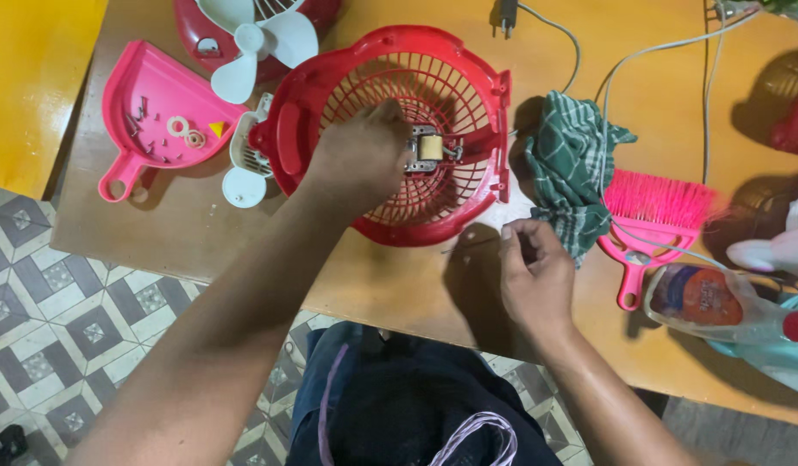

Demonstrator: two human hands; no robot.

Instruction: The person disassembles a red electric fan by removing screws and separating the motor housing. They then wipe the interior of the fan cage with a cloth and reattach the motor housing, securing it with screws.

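Note:
A red plastic fan grille (468, 82) lies flat on the wooden table (399, 276), with a small metal motor (429, 148) at its centre. My left hand (360, 155) rests inside the grille, fingers curled against the motor; what it holds is hidden. On the table just right of the grille's lower edge, my right hand (533, 272) has its fingers pinched together. Whether something small is between them I cannot tell.
A pink dustpan (153, 108) with screws and washers lies at the left. White fan blades (261, 43) sit at the top. A green checked cloth (571, 164), pink brush (649, 216), plastic bottle (718, 302) and cables lie to the right. Tiled floor lies below the table edge.

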